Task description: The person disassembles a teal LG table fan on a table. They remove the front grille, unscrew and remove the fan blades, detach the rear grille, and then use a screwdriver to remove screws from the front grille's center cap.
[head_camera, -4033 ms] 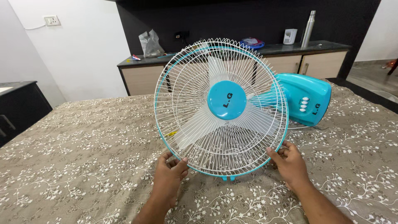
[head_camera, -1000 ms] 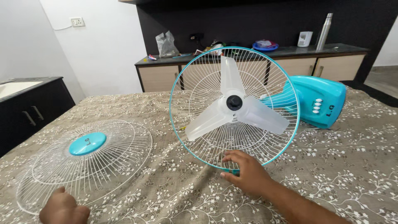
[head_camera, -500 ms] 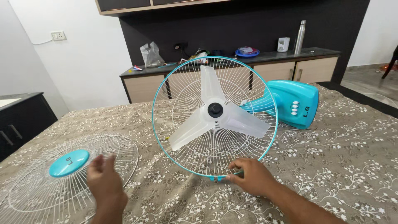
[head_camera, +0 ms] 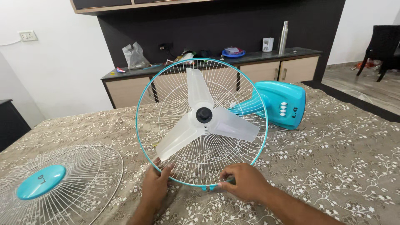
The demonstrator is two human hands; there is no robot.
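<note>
A blue table fan lies on its side on a bed with a floral brown cover [head_camera: 333, 158]. Its rear wire guard [head_camera: 241, 154] with a blue rim stands upright, and the frosted three-blade propeller [head_camera: 196, 121] with a black hub cap is bare in front of it. My left hand [head_camera: 156, 187] grips the rim at its lower left. My right hand [head_camera: 243, 181] holds the rim's bottom edge by a small blue clip. The detached front guard [head_camera: 75, 183] with a blue centre disc lies flat on the cover to the left. The fan's blue base [head_camera: 283, 104] points to the right.
Behind the bed runs a low cabinet [head_camera: 258, 71] with a dark top carrying a plastic bag [head_camera: 133, 56], a steel bottle [head_camera: 283, 37], a blue plate and small items. A dark chair [head_camera: 383, 46] stands at the far right. Part of a black cabinet shows at the left.
My left hand has moved from beside the detached front guard to the lower left rim of the rear guard. The view has shifted right; my right hand stays on the bottom edge.
</note>
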